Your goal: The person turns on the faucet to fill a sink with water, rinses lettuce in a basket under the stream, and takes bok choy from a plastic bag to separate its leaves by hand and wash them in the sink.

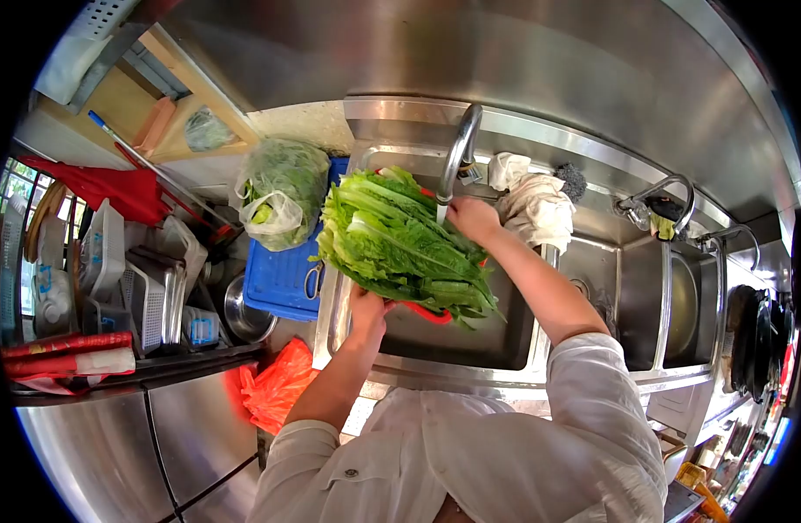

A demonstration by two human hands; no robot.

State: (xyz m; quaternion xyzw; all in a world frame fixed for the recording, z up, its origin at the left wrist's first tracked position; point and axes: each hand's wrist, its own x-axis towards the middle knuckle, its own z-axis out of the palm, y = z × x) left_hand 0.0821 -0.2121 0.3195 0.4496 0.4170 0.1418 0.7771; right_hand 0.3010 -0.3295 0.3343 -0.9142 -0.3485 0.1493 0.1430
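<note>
A large heap of green leafy lettuce (400,235) lies in a red basket (429,313), of which only bits of the rim show. The basket is over the left basin of a steel sink (470,344), under the curved tap (460,148). At the near left edge, my left hand (368,309) is closed on the basket, its fingers partly under the leaves. My right hand (473,218) grips the far right side beside the tap spout; leaves hide most of its fingertips.
Left of the sink, a plastic bag of greens (284,193) sits on a blue lid (281,275) near scissors (313,281). A crumpled cloth (537,209) and a scouring pad (571,181) lie behind the sink. An orange plastic bag (278,385) hangs low left.
</note>
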